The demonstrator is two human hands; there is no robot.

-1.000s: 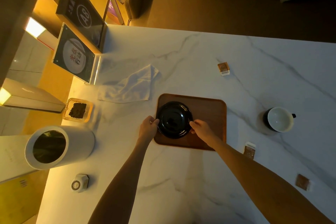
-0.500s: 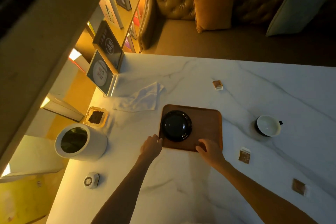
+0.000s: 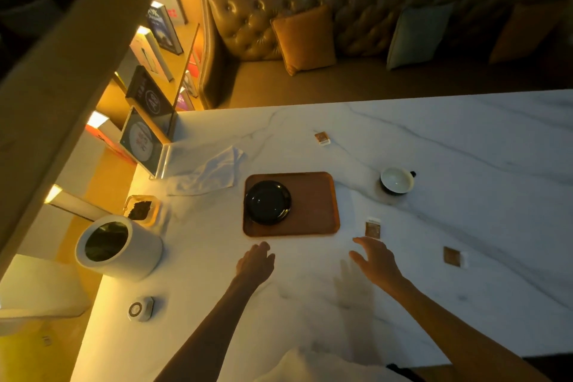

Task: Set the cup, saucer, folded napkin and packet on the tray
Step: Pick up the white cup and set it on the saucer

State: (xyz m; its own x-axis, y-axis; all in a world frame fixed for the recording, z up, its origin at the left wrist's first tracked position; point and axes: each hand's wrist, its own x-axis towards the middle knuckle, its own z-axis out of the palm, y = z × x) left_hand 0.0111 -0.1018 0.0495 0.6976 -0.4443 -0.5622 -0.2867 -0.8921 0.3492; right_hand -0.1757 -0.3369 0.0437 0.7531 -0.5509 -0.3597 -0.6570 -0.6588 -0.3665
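Observation:
A black saucer [image 3: 268, 202] lies on the left half of the brown wooden tray [image 3: 313, 205]. The cup [image 3: 397, 180], dark outside and white inside, stands on the marble to the right of the tray. A crumpled white napkin [image 3: 208, 175] lies left of the tray. Three brown packets rest on the table: one [image 3: 372, 229] just right of the tray, one [image 3: 452, 256] further right, one [image 3: 322, 137] at the back. My left hand [image 3: 255, 261] hovers in front of the tray, empty. My right hand [image 3: 375, 260] is spread open just below the nearest packet.
A white cylindrical canister [image 3: 117, 247] lies on its side at the left, with a small glass dish of dark leaves [image 3: 141, 210] behind it. A small round device [image 3: 141, 308] sits near the front left. An acrylic sign stand [image 3: 144, 143] and a sofa are behind.
Both hands have let go of the saucer and tray and drawn back toward me. My right hand has shifted right, toward the nearest packet. The camera has tilted up.

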